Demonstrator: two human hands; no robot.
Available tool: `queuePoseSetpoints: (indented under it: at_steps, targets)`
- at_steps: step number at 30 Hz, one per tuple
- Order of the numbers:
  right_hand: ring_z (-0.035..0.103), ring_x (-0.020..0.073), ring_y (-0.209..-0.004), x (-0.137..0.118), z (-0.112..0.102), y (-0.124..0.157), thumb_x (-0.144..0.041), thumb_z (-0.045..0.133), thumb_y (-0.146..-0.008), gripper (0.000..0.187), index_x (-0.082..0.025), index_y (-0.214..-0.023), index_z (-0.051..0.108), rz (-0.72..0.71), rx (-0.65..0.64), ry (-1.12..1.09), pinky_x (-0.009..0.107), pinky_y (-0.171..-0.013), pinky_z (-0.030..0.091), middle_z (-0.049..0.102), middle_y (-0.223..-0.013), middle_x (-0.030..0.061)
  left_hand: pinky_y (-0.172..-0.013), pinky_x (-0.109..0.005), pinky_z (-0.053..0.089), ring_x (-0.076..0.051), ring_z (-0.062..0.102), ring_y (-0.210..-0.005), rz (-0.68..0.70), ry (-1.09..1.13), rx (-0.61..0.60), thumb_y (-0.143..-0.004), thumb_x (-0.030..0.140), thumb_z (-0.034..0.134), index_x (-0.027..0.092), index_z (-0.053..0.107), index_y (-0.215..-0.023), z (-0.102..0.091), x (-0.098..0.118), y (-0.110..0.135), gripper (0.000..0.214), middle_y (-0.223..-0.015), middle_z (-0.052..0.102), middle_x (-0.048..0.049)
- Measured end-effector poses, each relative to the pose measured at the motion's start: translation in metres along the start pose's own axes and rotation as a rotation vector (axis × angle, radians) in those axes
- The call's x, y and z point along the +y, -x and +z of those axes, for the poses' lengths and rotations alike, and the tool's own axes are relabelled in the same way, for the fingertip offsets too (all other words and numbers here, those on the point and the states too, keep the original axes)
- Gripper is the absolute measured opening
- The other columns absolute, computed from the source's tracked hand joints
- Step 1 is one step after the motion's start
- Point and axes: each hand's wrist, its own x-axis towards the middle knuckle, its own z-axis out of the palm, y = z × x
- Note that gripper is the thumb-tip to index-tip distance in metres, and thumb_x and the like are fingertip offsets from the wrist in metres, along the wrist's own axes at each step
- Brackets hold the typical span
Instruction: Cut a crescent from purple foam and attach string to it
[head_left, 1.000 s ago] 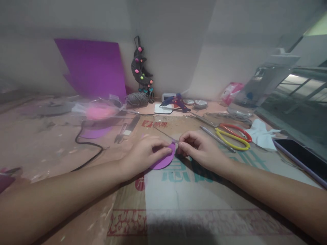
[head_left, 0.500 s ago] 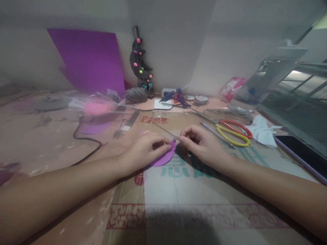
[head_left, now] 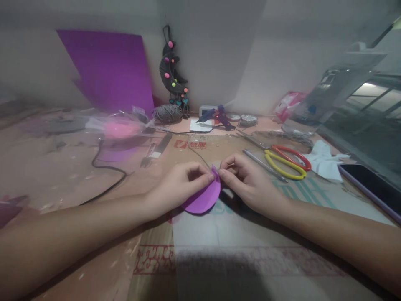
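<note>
My left hand point(head_left: 189, 179) pinches a rounded purple paper cutout point(head_left: 203, 200) between thumb and fingers, near its narrow upper tip. Close on the other side of that tip, my right hand point(head_left: 239, 175) is closed in a pinch on a thin grey cord point(head_left: 203, 156). The cord runs from between the hands back toward the upper left. Where it meets the paper is hidden by my fingertips. Both hands rest just above a printed cardboard sheet point(head_left: 200, 234).
Scissors point(head_left: 285, 163) and a pen point(head_left: 265, 165) lie right of my hands, with a phone point(head_left: 372, 190) beyond. At the back are a glue gun point(head_left: 216, 117), a grey yarn ball point(head_left: 168, 113), a decorated moon ornament point(head_left: 171, 71) and a purple sheet point(head_left: 109, 71). A black cable point(head_left: 109, 169) curves at left.
The purple cutout has tilted up, so more of its face and its tip now show. My right hand has come closer to the tip, and less cord shows between the hands.
</note>
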Motion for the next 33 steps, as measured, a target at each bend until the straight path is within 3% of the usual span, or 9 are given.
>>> queuePoseSetpoints:
  at_steps: [3,6,10,15,21,27,33]
  targets:
    - [0.054,0.0099,-0.059,-0.003,0.0,0.001,-0.03,0.056,-0.096,0.012,-0.022,-0.089,0.05,-0.041,0.016,0.004,0.022,-0.051,0.039,0.057,-0.068,-0.0043,-0.069,-0.025,0.049,-0.014,0.062,-0.073,-0.095,0.163,0.007,-0.088,0.042,0.065,0.018,0.067,-0.08,0.005,0.002,0.003,0.025,-0.081,0.07,-0.0004]
    - [0.05,0.0096,-0.057,-0.003,-0.002,0.001,-0.032,0.057,-0.095,0.013,-0.022,-0.089,0.05,-0.038,0.038,0.025,0.022,-0.051,0.038,0.054,-0.067,-0.0049,-0.063,-0.025,0.047,-0.013,0.06,-0.068,-0.17,0.186,-0.013,-0.085,0.043,0.067,0.018,0.066,-0.078,0.005,0.003,0.005,0.026,-0.078,0.068,-0.0005]
    - [0.051,0.0099,-0.058,-0.002,-0.003,0.002,-0.032,0.058,-0.094,0.014,-0.022,-0.089,0.051,-0.045,0.041,0.045,0.023,-0.052,0.038,0.054,-0.068,-0.0045,-0.05,-0.021,0.037,-0.01,0.053,-0.057,-0.233,0.17,-0.062,-0.083,0.046,0.068,0.017,0.066,-0.075,0.003,0.004,0.005,0.03,-0.07,0.065,-0.0004]
    - [0.054,0.0099,-0.061,-0.003,0.003,-0.004,-0.03,0.056,-0.095,0.011,-0.022,-0.09,0.051,-0.075,0.087,0.02,0.023,-0.053,0.038,0.057,-0.073,-0.0029,-0.047,-0.021,0.033,-0.01,0.05,-0.053,-0.259,0.211,-0.07,-0.084,0.046,0.067,0.018,0.062,-0.078,-0.002,0.008,0.002,0.028,-0.065,0.06,0.0019]
    - [0.059,0.0123,-0.065,0.005,0.014,-0.039,-0.037,0.055,-0.095,0.017,-0.023,-0.09,0.046,-0.122,0.2,-0.118,0.025,-0.058,0.045,0.059,-0.075,-0.0025,-0.05,-0.023,0.032,-0.011,0.05,-0.056,-0.151,0.093,0.099,-0.085,0.048,0.065,0.018,0.063,-0.077,-0.02,-0.004,-0.013,0.031,-0.068,0.06,0.0014]
    - [0.063,0.0137,-0.065,0.009,0.017,-0.081,-0.036,0.052,-0.096,0.014,-0.024,-0.092,0.045,-0.32,0.269,0.006,0.028,-0.064,0.049,0.058,-0.071,-0.0037,-0.053,-0.023,0.031,-0.011,0.048,-0.058,-0.13,0.09,0.221,-0.086,0.047,0.065,0.018,0.061,-0.079,-0.029,-0.015,-0.024,0.03,-0.068,0.056,0.0025]
    - [0.062,0.0125,-0.067,0.007,0.023,-0.111,-0.036,0.05,-0.098,0.013,-0.024,-0.093,0.046,-0.402,0.278,0.09,0.027,-0.066,0.047,0.059,-0.076,-0.0031,-0.055,-0.024,0.033,-0.012,0.049,-0.06,-0.12,0.009,0.279,-0.084,0.044,0.063,0.018,0.06,-0.077,-0.032,-0.015,-0.027,0.027,-0.069,0.057,0.0019]
